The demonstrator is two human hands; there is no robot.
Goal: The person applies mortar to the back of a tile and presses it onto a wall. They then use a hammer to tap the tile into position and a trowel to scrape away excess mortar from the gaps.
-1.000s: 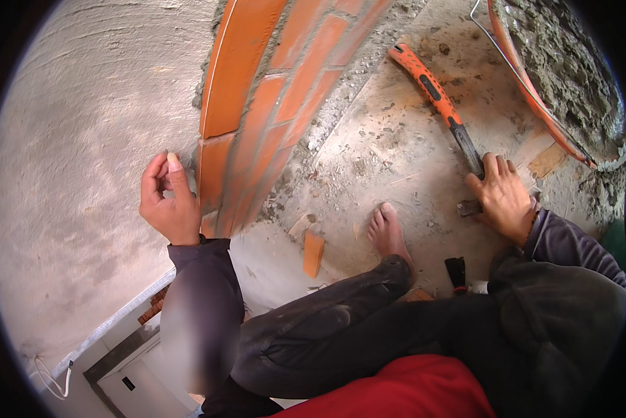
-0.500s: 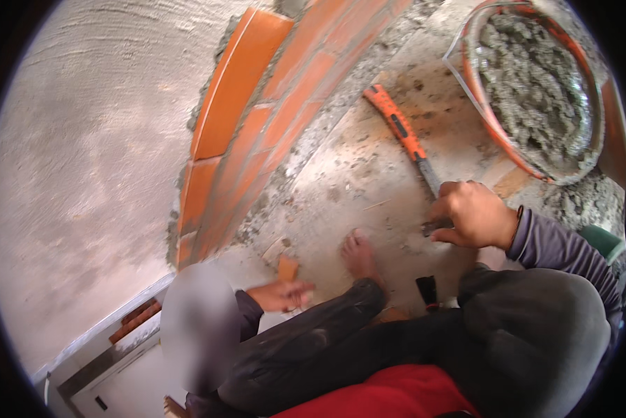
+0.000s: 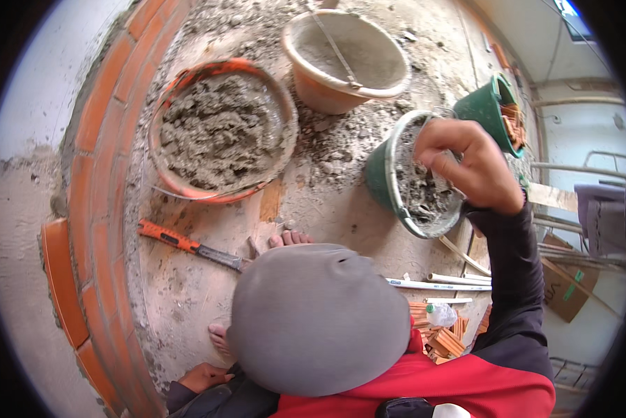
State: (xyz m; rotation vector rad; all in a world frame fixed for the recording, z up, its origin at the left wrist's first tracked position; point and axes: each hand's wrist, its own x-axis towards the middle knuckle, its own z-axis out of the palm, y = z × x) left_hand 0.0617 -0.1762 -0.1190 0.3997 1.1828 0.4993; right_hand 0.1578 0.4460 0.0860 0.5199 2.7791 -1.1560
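Over the green bucket (image 3: 377,171) of grey mortar, my right hand (image 3: 466,157) reaches down with its fingers curled and the thumb pressed against them. Whatever it grips, if anything, is hidden. My left hand (image 3: 205,377) hangs low at the lower left beside my dark trouser leg, fingers loosely apart and holding nothing visible. On the floor lies a hammer (image 3: 187,242) with an orange and black handle, its head end partly covered by rounded grey cloth (image 3: 320,313). An orange-rimmed tub (image 3: 161,150) full of wet mortar stands beyond it.
A curved course of orange bricks (image 3: 104,202) runs along the left, with an outer brick (image 3: 63,272) against the mortar. A pale tub (image 3: 306,76) stands at the back. Farther right are a green bucket of brick pieces (image 3: 491,115), white pipes (image 3: 452,280) and stacked bricks (image 3: 447,341).
My view has swung to the right. My right hand has let go of the hammer, which lies on the floor, and is over the green mortar bucket. My left hand stays low.
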